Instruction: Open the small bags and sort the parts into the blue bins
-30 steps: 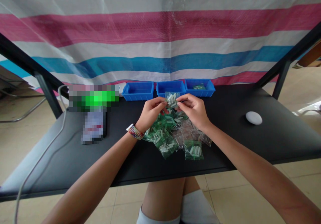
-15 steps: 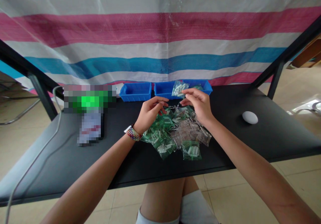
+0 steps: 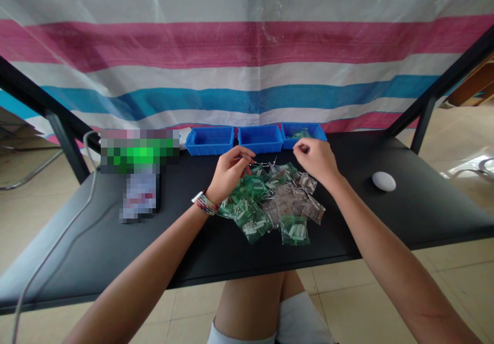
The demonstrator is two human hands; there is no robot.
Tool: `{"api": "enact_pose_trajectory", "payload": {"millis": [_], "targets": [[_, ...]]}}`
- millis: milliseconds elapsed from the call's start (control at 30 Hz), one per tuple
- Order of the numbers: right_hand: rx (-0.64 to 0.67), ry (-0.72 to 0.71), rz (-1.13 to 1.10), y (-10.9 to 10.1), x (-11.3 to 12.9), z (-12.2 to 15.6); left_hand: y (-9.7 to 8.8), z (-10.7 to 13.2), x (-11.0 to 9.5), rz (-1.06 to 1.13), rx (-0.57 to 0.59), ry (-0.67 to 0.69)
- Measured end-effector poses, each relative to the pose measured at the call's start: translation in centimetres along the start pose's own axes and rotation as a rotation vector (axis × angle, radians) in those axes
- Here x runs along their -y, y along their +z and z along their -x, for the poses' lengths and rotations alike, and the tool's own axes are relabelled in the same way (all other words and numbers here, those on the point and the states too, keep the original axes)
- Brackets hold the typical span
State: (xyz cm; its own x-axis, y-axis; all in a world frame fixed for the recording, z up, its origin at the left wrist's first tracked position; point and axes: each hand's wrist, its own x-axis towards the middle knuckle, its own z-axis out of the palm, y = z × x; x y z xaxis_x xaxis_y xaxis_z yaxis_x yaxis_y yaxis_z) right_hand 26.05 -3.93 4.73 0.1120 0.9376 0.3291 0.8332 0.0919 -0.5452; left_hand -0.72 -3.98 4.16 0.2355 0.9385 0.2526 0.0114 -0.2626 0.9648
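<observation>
Three blue bins stand side by side along the back of a black counter: a left bin, a middle bin and a right bin. Small clear packets with green in them lie in the right bin, partly behind the right hand.

In front of the bins spreads a loose pile of packets, green on the left, grey-brown packets on the right. The nearest packet lies flat, its white sticks lengthwise toward the bins, leaning slightly right. Left of it, a slanted green packet has a corner toward the person and pale sticks running mostly sideways.

Both forearms reach in from the near corners. The left hand, a multicoloured band at its wrist, bends over the pile's far left, thumb and forefinger narrowly apart. The right hand is raised just before the right bin, fingers curled inward toward the thumb; whether they hold anything cannot be told.
</observation>
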Motion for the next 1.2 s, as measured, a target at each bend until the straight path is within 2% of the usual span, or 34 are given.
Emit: {"api": "enact_pose_trajectory", "payload": {"millis": [133, 267, 633, 1000, 1200], "targets": [[0.288, 0.008, 0.048, 0.7, -0.1, 0.2, 0.0, 0.0, 0.1, -0.034, 0.007, 0.002], [0.374, -0.012, 0.027, 1.5, -1.2, -0.1, 0.0, 0.1, 0.0, -0.049, 0.005, 0.000], [0.386, -0.053, -0.058, 1.7, -2.1, -0.8, 0.1, 0.1, 0.2, -0.039, 0.019, -0.010], [0.438, 0.091, -0.261, 2.2, -3.0, -1.5, 0.2, 0.1, 0.5, -0.063, 0.032, -0.012], [0.390, 0.128, -0.467, 1.1, -2.4, -1.7, 0.2, 0.2, 0.2, -0.066, 0.032, -0.016]]}}
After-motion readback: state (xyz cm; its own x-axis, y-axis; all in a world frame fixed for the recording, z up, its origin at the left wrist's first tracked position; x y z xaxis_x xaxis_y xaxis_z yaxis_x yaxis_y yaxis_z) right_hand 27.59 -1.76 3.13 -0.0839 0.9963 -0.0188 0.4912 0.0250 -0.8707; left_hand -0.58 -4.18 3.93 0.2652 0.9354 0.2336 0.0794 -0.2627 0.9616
